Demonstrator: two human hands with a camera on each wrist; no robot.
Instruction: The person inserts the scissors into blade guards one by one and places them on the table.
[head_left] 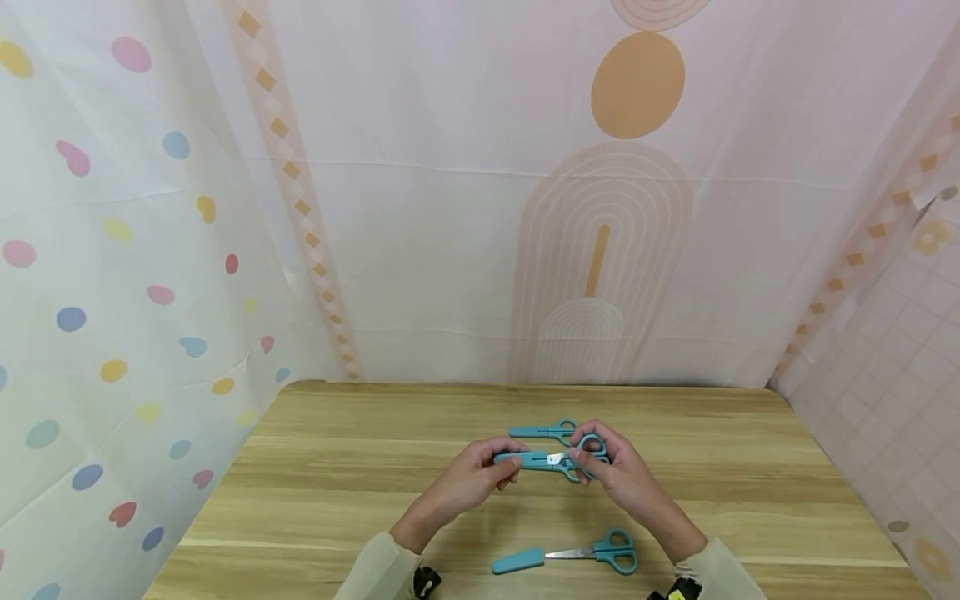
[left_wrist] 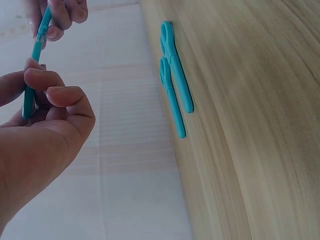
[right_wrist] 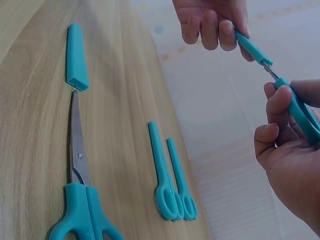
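My left hand (head_left: 477, 473) pinches a teal blade cover (right_wrist: 251, 48). Opposite it, my right hand (head_left: 618, 467) holds a pair of teal-handled scissors (right_wrist: 299, 111) by the handles. A short length of metal blade shows between cover and handles in the right wrist view; the rest of the blade is inside the cover. On the table below, another pair of scissors (right_wrist: 79, 155) lies with its blades bare, tip pointing at the mouth of a loose teal cover (right_wrist: 76, 56).
Two covered pairs of teal scissors, a larger one (left_wrist: 178, 75) and a smaller one (left_wrist: 171, 100), lie side by side farther back on the wooden table (head_left: 337, 467). Patterned curtains (head_left: 420, 250) hang behind the table and at its sides.
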